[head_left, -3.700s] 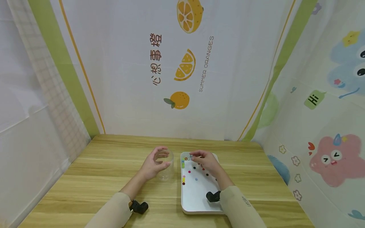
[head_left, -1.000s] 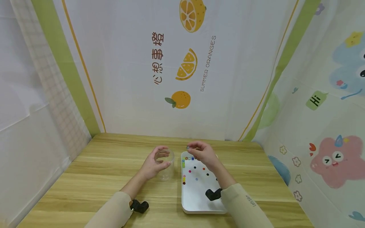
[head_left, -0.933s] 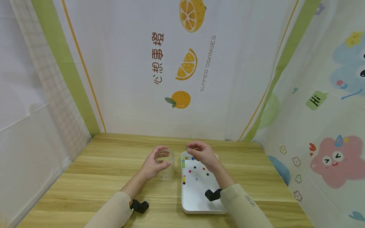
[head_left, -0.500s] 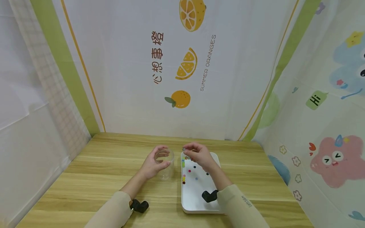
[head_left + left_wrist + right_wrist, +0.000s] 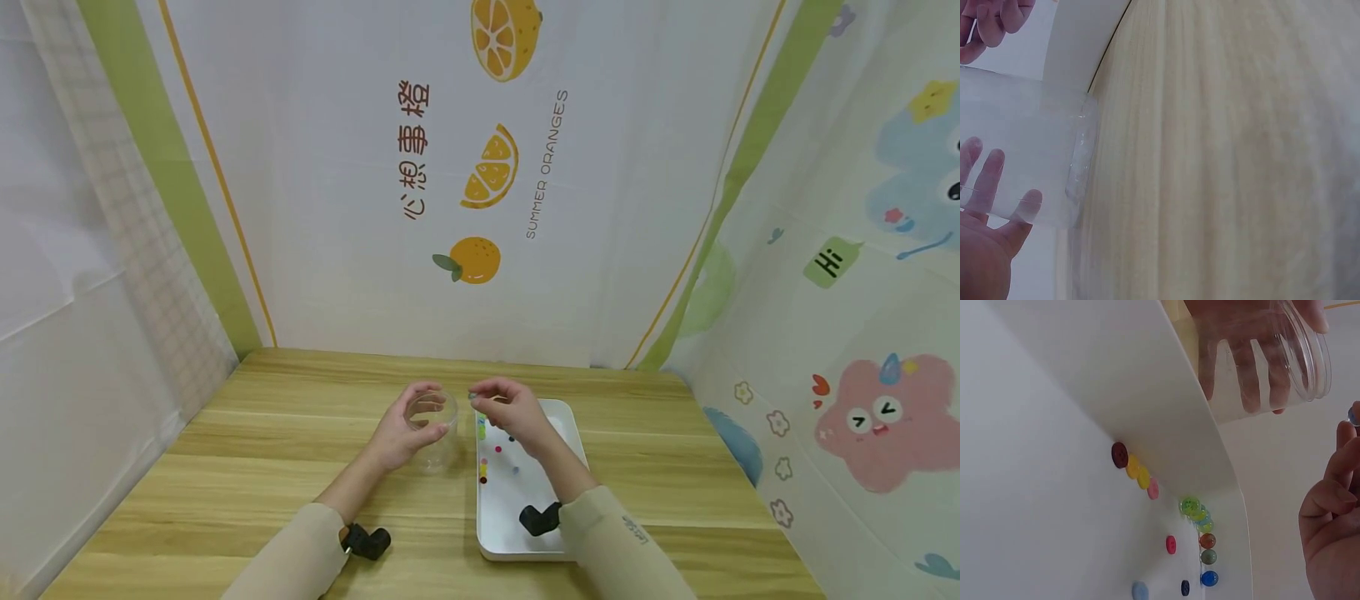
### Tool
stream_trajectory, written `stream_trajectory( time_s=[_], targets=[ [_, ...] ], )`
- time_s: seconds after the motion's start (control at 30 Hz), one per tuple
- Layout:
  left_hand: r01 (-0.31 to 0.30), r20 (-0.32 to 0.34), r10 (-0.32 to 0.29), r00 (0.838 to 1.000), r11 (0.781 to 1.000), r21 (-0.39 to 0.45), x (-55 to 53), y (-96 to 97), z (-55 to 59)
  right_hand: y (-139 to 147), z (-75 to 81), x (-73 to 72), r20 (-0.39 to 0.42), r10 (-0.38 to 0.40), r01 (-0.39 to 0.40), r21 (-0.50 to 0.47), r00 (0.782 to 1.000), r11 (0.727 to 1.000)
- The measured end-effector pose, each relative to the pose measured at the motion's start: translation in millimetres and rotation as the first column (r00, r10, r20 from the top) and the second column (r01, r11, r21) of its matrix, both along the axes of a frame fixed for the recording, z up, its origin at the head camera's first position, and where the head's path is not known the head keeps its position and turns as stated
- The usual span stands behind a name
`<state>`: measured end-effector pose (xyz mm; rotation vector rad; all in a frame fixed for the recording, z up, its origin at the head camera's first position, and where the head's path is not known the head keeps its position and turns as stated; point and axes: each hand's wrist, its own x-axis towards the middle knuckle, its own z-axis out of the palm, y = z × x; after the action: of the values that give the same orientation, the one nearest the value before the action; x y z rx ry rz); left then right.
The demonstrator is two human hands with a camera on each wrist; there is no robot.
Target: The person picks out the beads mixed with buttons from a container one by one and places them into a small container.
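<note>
A clear plastic jar (image 5: 435, 454) stands upright on the wooden table, gripped around its upper part by my left hand (image 5: 405, 433). In the left wrist view, fingers wrap the jar's wall. My right hand (image 5: 517, 417) is over the far left corner of the white tray (image 5: 501, 521), pinching a small glass marble (image 5: 1354, 415) between thumb and fingertips. The marble is close to the jar's mouth, apart from it. Against the tray's wall lie a dark red button (image 5: 1120, 455), yellow and pink buttons, green pieces and several marbles, including a blue marble (image 5: 1209, 578).
Loose on the tray floor are a magenta button (image 5: 1171, 544), a dark button (image 5: 1185, 587) and a light blue button (image 5: 1140, 590). The tray's raised rim (image 5: 477, 500) runs beside the jar. Behind the wooden table (image 5: 300, 433) hangs a printed curtain (image 5: 337, 250).
My right hand has lifted the marble from the tray's far end and carried it left toward the jar. My left hand and the jar have stayed in place.
</note>
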<state>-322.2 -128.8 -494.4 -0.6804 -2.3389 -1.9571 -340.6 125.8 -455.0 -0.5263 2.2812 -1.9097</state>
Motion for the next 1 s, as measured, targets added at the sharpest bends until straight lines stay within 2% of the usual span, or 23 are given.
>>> stream_trajectory(
  time_s=[0.3,0.63,1.0],
  targets=[
    [-0.006,0.004,0.006,1.0,1.0,-0.014,0.3,1.4,0.8,-6.7,-5.0,0.1,-0.009,0.012,-0.012,-0.008,1.0,1.0],
    [-0.008,0.005,0.008,1.0,1.0,-0.016,0.7,1.2,1.4,-13.9,-1.9,-1.8,-0.003,-0.005,0.005,-0.003,1.0,1.0],
    [-0.009,0.011,0.009,1.0,1.0,-0.011,-0.5,0.7,-0.8,-27.3,6.5,-3.3,-0.06,0.021,-0.022,-0.009,0.998,1.0]
  ],
)
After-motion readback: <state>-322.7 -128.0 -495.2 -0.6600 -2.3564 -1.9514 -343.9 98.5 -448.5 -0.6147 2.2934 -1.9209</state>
